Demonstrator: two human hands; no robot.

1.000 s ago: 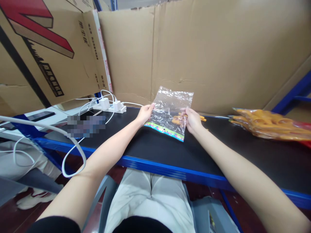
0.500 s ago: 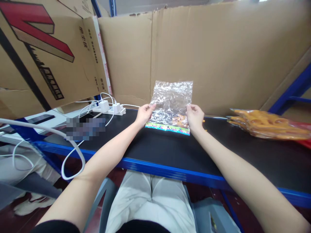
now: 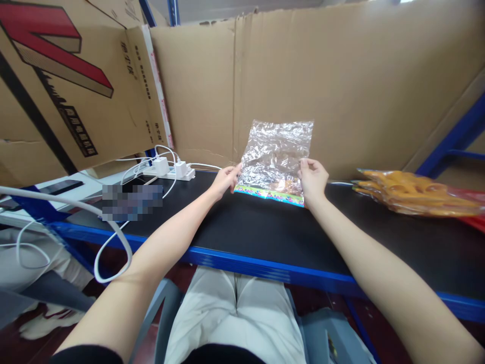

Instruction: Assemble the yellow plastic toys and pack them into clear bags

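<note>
A clear, crinkled plastic bag point(image 3: 278, 146) with a colourful printed strip along its lower edge is held up over the black tabletop point(image 3: 261, 230). My right hand point(image 3: 313, 182) pinches its right edge between thumb and fingers. At the left edge my left hand point(image 3: 226, 181) has its fingers closed, with the fingertips on the bag's margin. Something orange point(image 3: 287, 185) shows through the lower right of the plastic, and I cannot tell whether it lies inside or behind.
Bagged orange items point(image 3: 409, 192) are stacked at the right, beside red packaging point(image 3: 475, 222). A white power strip point(image 3: 185, 174) with plugs and cables stands at the left, near a blurred-out object point(image 3: 132, 202). Cardboard point(image 3: 341, 91) walls the back. A blue rail point(image 3: 265, 268) edges the table.
The bag has shifted right and slightly up, together with my right hand. My left hand has stayed nearly in place, so its fingers now overlap less of the bag.
</note>
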